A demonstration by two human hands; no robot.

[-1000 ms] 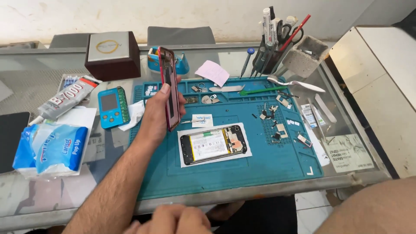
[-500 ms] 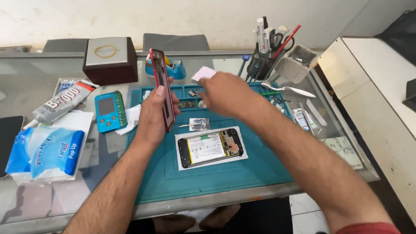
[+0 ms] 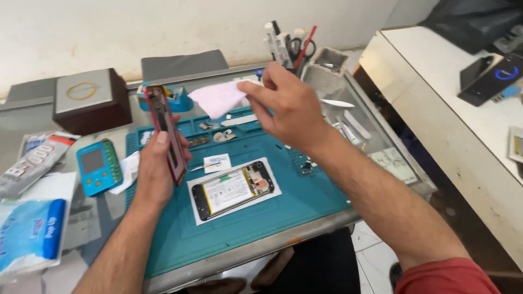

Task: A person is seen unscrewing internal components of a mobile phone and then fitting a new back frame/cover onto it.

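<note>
My left hand grips a red-edged phone part, held on edge above the teal work mat. Over the mat's far side, my right hand pinches a pink cloth between thumb and fingers. An opened phone body with its battery showing lies on a white sheet in the middle of the mat, just right of my left hand. Small screws and loose parts sit in the mat's far trays.
A dark brown box and a blue tape dispenser stand at the back. A tool holder with pens and scissors is behind my right hand. A teal handheld device, glue tube and wipes pack lie at left. A white counter stands at right.
My right hand came up from below the table, reached to the mat's far side and took hold of the pink cloth, which is now lifted. My left hand keeps holding the phone part.
</note>
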